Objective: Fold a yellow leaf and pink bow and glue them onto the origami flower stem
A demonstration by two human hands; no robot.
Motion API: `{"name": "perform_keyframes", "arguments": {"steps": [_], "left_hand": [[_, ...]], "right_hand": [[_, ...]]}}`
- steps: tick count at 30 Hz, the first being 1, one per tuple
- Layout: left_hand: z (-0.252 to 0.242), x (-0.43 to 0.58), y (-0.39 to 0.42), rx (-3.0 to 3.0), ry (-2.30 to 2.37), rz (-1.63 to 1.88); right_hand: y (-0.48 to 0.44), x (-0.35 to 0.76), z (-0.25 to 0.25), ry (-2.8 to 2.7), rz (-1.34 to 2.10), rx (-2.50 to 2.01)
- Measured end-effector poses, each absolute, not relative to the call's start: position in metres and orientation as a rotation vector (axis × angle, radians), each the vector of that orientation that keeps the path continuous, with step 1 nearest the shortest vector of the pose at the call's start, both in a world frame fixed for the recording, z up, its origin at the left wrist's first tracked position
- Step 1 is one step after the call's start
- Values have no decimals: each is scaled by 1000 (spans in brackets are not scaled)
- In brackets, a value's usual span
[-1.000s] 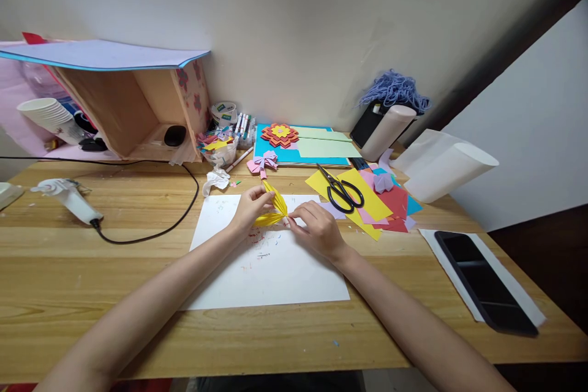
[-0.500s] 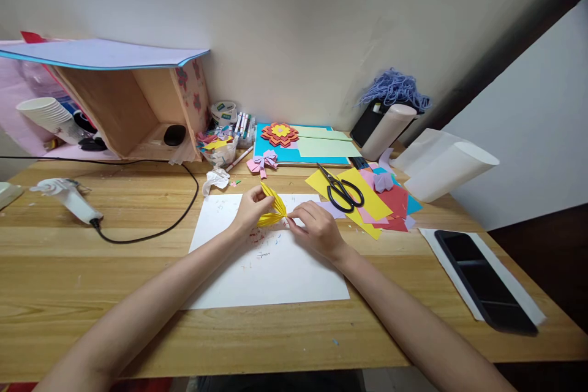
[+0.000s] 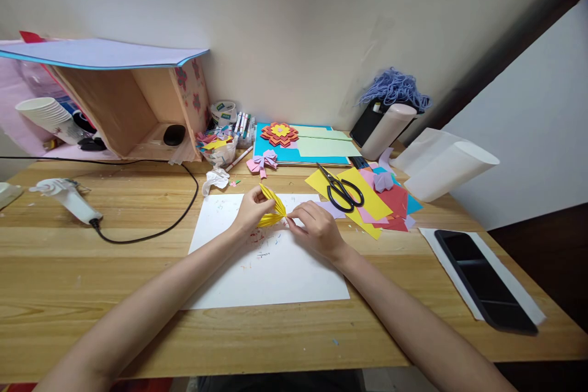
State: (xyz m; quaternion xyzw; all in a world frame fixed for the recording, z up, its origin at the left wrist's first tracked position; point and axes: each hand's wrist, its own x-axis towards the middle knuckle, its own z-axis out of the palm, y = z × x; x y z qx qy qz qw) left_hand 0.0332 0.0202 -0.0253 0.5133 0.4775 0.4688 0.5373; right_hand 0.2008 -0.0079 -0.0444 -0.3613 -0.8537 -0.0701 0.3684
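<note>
A pleated yellow paper fan [image 3: 274, 211] is held up over the white sheet [image 3: 294, 269], its folds spreading to the left and gathered at the right end. My left hand [image 3: 250, 211] is closed on the fan's spread side. With thumb and fingertips, my right hand [image 3: 316, 228] pinches the gathered end, where a small pale bit shows; what that bit is I cannot make out. Coloured marks dot the sheet below. Black-handled scissors [image 3: 340, 188] lie on yellow paper [image 3: 374, 199] just beyond my right hand.
A white glue gun [image 3: 68, 199] with a black cord lies left. Behind are a wooden box [image 3: 151, 98], markers [image 3: 242, 125], a layered paper flower [image 3: 279, 133] and a pink paper bow [image 3: 263, 162]. A phone [image 3: 487, 282] lies right, near a curled white sheet [image 3: 450, 162].
Almost nothing differs. The fan's spread edge has shifted very slightly between my hands, which keep their grip in the same place.
</note>
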Motion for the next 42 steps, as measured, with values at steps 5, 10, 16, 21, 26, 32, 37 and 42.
{"name": "perform_keyframes", "arguments": {"steps": [5,10,16,21,26,32,37,42], "left_hand": [[-29,33,21,1215,1152,1124],[-32,33,24,1149,1210,1133],[-32,33,27,1069,1139,1096],[-35,31,30,1106,1106,1092],[-43,30,30,962,1021,1219],[-35,52,9,1291,1013,1062],[0,97,24,1243,909,1108],[29,118,54,1124,933,1345]], "right_hand": [[-7,201,-46,-2190,-186,-926],[-8,200,-44,-2187,-193,-919],[-9,200,-42,-2106,-205,-970],[-6,207,-43,-1991,-166,-1065],[6,227,-36,-1790,-145,-1161],[14,240,-30,-1540,-131,-1211],[27,228,-20,-1498,-124,-1139],[49,216,9,-1465,-146,-1104]]}}
